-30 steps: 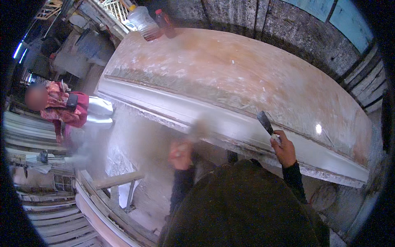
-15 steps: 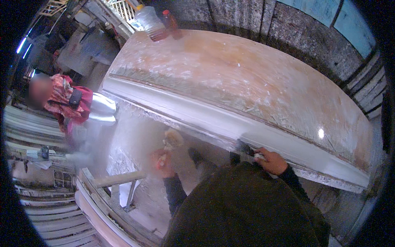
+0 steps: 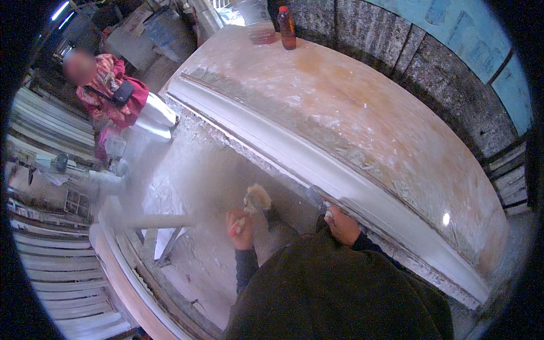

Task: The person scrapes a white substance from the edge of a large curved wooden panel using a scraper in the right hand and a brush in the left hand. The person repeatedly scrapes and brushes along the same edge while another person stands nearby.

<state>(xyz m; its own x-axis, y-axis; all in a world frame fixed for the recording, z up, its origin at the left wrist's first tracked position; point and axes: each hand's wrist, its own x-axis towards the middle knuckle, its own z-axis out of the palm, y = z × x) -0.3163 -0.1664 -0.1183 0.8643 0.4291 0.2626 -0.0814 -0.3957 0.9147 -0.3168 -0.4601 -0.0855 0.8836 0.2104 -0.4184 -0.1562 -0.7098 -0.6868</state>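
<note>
From beside the surface, the layout reads as follows. The left hand is closed around the handle of a brush whose pale bristles point up and away from the person; it is over the floor, apart from the surface, which presumably spares the work any stray contact. The right hand is closed on the handle of a scraper, the blade set ahead of the fingers and directed toward the near edge, probably for control and finger clearance. Whether the blade touches that edge cannot be told. A long white moulding lies along the near side of the surface, likely placed there for reach along its length. A clear jug and a red-capped bottle stand upright side by side at the far end, apparently to leave the near side unobstructed. A co-worker in red is off to the left, well apart from both hands.
</note>
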